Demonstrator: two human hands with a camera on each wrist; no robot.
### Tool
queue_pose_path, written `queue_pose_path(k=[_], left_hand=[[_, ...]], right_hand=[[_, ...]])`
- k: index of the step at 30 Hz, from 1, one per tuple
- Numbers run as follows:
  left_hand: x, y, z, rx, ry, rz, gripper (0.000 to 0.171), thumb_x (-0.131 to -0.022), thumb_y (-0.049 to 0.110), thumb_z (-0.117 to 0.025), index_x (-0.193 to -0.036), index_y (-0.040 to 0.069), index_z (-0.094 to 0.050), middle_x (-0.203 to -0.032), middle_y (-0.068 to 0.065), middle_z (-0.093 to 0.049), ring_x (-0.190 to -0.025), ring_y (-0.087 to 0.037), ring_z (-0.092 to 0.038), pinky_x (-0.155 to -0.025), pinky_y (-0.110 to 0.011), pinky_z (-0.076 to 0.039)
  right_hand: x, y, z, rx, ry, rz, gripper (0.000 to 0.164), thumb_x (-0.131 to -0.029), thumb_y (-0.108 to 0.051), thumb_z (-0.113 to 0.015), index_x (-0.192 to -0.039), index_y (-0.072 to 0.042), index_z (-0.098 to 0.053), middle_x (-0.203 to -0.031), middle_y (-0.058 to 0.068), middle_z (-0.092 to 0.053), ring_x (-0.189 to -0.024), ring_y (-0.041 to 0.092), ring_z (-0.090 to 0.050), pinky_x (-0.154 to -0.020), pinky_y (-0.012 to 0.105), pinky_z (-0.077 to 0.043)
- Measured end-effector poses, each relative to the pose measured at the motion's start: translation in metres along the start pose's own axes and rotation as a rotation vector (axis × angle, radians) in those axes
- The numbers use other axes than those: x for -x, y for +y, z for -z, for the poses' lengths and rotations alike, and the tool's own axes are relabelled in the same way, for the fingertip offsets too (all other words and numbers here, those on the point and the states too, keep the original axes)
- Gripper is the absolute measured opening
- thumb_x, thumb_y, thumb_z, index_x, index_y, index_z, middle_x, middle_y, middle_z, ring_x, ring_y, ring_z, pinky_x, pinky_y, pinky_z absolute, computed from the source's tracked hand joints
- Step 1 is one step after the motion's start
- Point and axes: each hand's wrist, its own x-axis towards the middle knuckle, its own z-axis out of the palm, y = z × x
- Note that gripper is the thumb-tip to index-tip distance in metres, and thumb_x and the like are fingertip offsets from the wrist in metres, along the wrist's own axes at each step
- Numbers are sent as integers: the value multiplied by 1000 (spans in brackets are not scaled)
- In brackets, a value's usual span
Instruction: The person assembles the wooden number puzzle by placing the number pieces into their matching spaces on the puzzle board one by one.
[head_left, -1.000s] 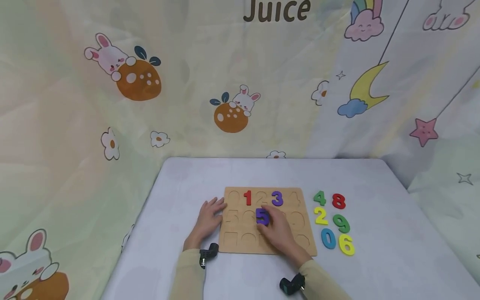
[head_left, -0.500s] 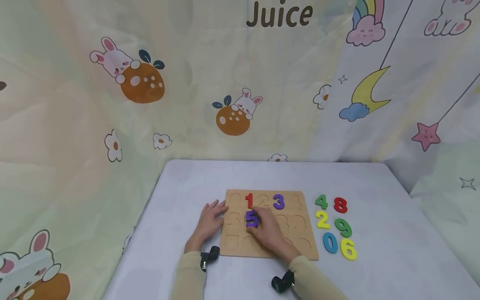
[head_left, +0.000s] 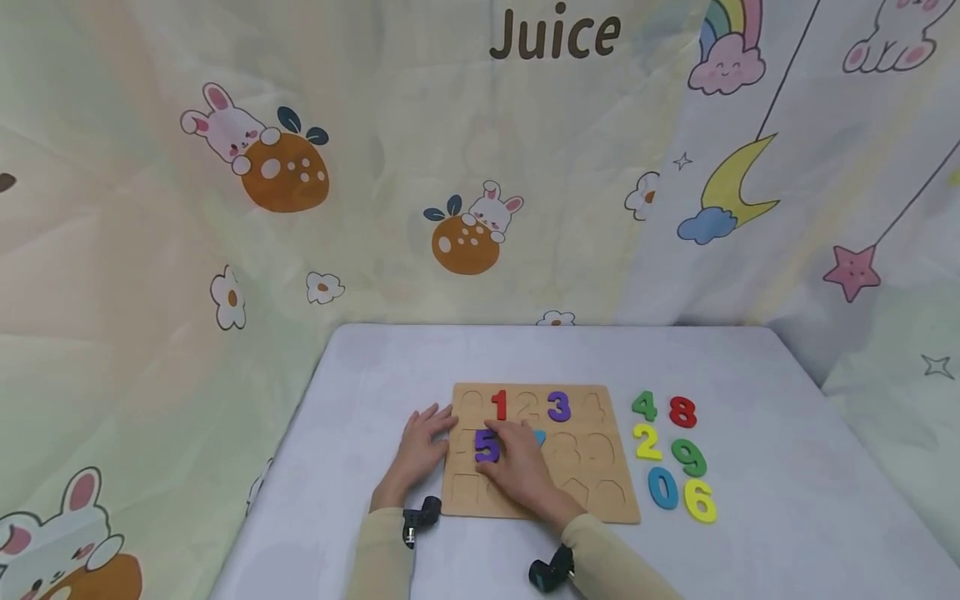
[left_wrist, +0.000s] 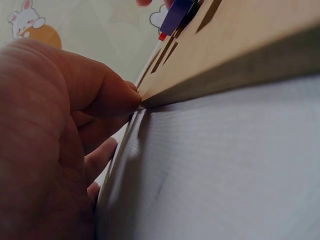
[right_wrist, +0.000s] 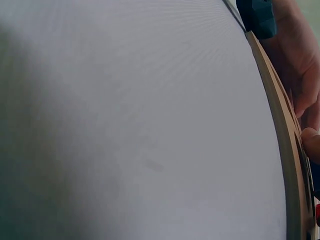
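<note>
My right hand [head_left: 521, 471] pinches a purple number 5 [head_left: 486, 446] between thumb and fingers, over the second row of a wooden number puzzle board [head_left: 624, 496]. Fingers fairly straight, my left hand [head_left: 414, 450] touches the board's left edge; in the left wrist view its thumb [left_wrist: 107, 90] meets the board's side [left_wrist: 235, 75]. A red 1 [head_left: 498, 405] and a purple 3 [head_left: 558, 407] sit in the top row. Part of a blue piece [head_left: 539, 437] shows beside my right hand, which hides the rest. The right wrist view catches just the right thumb [right_wrist: 311, 144].
Right of the board lie loose numbers: a green 4 [head_left: 644, 406], red 8 [head_left: 682, 412], yellow 2 [head_left: 647, 442], green 9 [head_left: 688, 457], blue 0 [head_left: 663, 488] and yellow 6 [head_left: 700, 501]. The white table [head_left: 787, 467] meets a printed curtain [head_left: 375, 208] behind.
My right hand has carried the purple 5 leftward across the board's second row, uncovering part of the blue piece. The left hand stays at the board's left edge.
</note>
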Motion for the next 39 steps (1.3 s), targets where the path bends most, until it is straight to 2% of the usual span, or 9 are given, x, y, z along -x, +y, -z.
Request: queue_pose_path(k=[6, 13, 18, 25, 32, 39], left_hand=[[-1, 5, 2, 15, -6, 1, 46, -78, 1, -60, -123, 5, -67, -142, -5, -54, -140, -31, -37, -121, -53, -13], [-3, 6, 0, 21, -25, 49, 46, -80, 2, -60, -125, 8, -66, -144, -2, -52, -142, -27, -34, -122, -48, -10], [-4, 6, 0, 24, -27, 59, 46, -80, 2, -60, -125, 9, -66, -144, -1, -52, -143, -26, -34, -122, -47, -9], [-2, 6, 2, 21, -13, 22, 44, -79, 1, -60, -123, 6, -67, -142, -6, -54, -141, -31, -36, -121, -52, -12], [-1, 2, 1, 21, -9, 29, 45, -79, 1, -60, -123, 6, -67, -142, -5, -54, -141, -30, -36, -122, -51, -11], [-2, 2, 1, 22, -10, 33, 45, -79, 0, -60, -123, 6, -67, -143, -4, -54, -141, -29, -36, -122, -50, -10]], right_hand=[[-4, -6, -2, 48, -5, -7, 66, -77, -34, -83, -134, -13, -55, -129, 4, -61, -127, 27, -51, -121, 54, -17], [-7, -14, -5, 67, -13, -15, 68, -76, -38, -83, -134, -14, -57, -129, 5, -60, -127, 28, -51, -120, 54, -19], [-7, -15, -9, 72, 1, -14, 68, -75, -40, -83, -133, -15, -57, -126, 4, -60, -124, 28, -51, -119, 53, -22], [-7, -12, -16, 80, 25, 1, 66, -76, -43, -81, -132, -16, -58, -126, 4, -59, -124, 28, -51, -119, 54, -23], [-6, -10, -19, 71, 41, 45, 63, -76, -43, -81, -130, -18, -60, -126, 2, -59, -124, 24, -51, -119, 54, -22], [-4, -9, -21, 85, 47, 66, 66, -75, -47, -81, -130, -18, -60, -128, 1, -59, -125, 23, -51, -120, 52, -21]])
